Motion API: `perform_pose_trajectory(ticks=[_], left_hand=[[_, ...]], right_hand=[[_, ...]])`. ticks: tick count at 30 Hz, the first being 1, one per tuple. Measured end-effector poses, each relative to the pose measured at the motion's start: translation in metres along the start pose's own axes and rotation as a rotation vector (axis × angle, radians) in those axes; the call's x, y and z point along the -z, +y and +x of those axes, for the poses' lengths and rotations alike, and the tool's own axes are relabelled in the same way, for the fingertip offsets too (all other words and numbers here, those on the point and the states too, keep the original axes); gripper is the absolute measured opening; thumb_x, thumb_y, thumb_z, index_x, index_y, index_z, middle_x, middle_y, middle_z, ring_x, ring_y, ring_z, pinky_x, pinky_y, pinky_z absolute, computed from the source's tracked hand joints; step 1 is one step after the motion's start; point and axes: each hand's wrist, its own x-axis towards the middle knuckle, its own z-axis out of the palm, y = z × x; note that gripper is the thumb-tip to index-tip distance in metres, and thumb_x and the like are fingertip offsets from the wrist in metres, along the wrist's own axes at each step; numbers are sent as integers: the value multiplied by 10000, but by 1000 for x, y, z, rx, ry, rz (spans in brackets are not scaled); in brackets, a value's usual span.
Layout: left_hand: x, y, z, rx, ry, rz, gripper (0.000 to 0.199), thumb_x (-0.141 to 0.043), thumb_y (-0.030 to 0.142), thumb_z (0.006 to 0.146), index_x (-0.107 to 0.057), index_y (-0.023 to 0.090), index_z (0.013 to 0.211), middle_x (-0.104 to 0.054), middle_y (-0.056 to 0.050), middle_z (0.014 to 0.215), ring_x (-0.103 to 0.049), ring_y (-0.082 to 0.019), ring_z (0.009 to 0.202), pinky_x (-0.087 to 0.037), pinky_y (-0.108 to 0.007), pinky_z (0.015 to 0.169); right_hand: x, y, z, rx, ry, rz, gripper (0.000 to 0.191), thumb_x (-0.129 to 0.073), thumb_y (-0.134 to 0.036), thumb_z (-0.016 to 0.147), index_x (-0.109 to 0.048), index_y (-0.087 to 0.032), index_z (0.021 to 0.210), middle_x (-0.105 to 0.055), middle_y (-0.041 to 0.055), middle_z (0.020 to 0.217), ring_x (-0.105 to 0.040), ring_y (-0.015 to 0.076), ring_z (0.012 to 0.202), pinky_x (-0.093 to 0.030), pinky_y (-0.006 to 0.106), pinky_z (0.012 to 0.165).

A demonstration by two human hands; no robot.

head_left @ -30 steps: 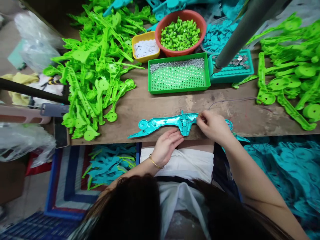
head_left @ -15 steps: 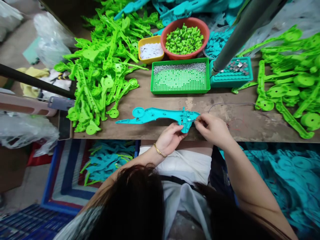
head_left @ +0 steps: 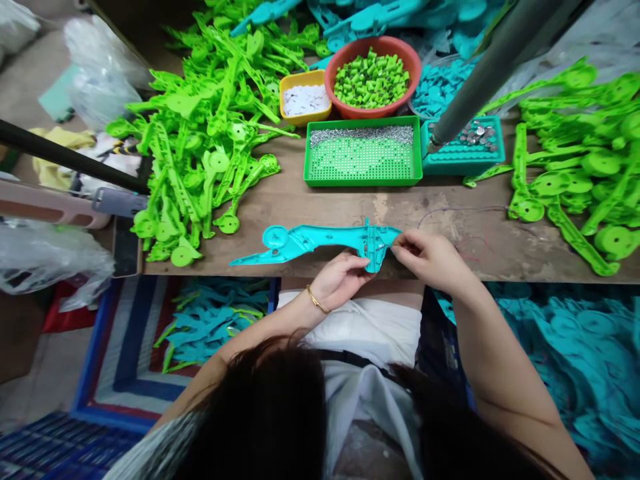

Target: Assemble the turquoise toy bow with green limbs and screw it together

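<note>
A long turquoise plastic shell (head_left: 323, 235), with a round disc near its left end and a ribbed crosspiece toward the right, is held just above the front of the bench. My left hand (head_left: 343, 280), wearing a gold bracelet, grips the lower end of the crosspiece between thumb and fingers. At the shell's pointed right end, my right hand (head_left: 425, 257) is closed in a pinch. Its fingertips touch or nearly touch the shell's edge; whatever lies between them is too small to make out. Thin dark and red wires (head_left: 465, 209) run over the bench beyond this hand.
Lime-green plastic shells (head_left: 200, 153) pile up at left, with more shells (head_left: 575, 173) at right. Behind stand a green perforated tray (head_left: 363, 181) of small metal pieces, a teal box (head_left: 465, 165) with metal discs, a red bowl (head_left: 373, 110) and a yellow tub (head_left: 306, 120). A grey pole (head_left: 480, 73) slants across.
The shell's left end has swung slightly toward me, so it tilts more. Both hands keep nearly the same places, the right still pinching at the pointed end.
</note>
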Motion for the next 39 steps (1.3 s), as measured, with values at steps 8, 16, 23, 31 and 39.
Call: perform_pose_trajectory(ticks=[8,16,23,31,39], left_hand=[[2,-3,-6,-34,-17,142,128,-782,102,587,-679,99,663,-678,-49,699,-603,-136,694,-461,-311,786],[6,-6,-8,-67,-11,245,273,-837,157,567,-726,102,810,-715,-64,807,-619,-134,740,-460,-295,803],[7,-4,-9,24,-4,179,238,-848,120,550,-723,83,749,-713,-67,755,-637,-154,739,-469,-349,869],[6,-7,-6,-53,-41,134,240,-842,154,564,-706,90,751,-697,-67,757,-635,-154,737,-484,-303,804],[38,19,-21,-579,128,1312,184,-645,372,839,-701,196,851,-662,-57,775,-587,-185,723,-465,-325,749]], right_hand=[[0,3,-2,7,101,40,195,-540,-335,819,-662,-183,811,-633,22,685,-517,130,610,-373,258,603],[-2,3,-3,-18,147,-112,202,-530,-313,813,-684,-183,825,-637,40,710,-532,149,641,-372,269,624],[-6,2,-3,-24,95,-164,189,-503,-313,813,-637,-183,788,-618,35,708,-520,149,649,-352,265,628],[-6,-5,-6,67,74,-89,197,-504,-313,853,-642,-185,793,-626,26,734,-528,132,650,-359,251,630],[-28,-13,3,10,-45,-366,227,-458,-307,914,-660,-206,895,-682,57,928,-598,172,797,-312,273,622]])
